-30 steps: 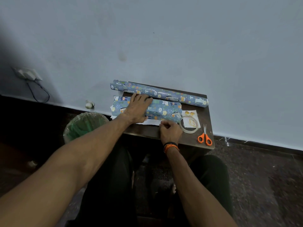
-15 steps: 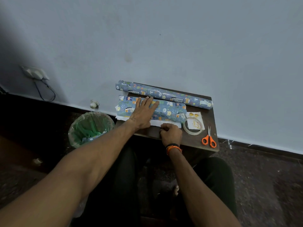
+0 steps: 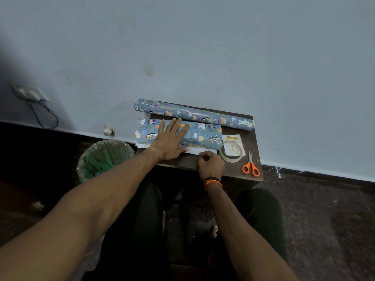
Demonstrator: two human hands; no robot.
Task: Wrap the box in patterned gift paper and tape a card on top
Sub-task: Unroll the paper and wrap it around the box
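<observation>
This looks like a plain room in a home. A small dark wooden counter (image 3: 233, 171) stands against a bare painted wall (image 3: 203, 47), above a dark speckled stone floor (image 3: 324, 209). A wall socket (image 3: 30, 93) with a hanging cable sits low on the left, and a waste bin (image 3: 103, 157) lined with a green bag stands beside the counter.

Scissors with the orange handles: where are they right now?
In the head view the scissors lie at the table's near right corner, just right of the tape ring and the card.
</observation>
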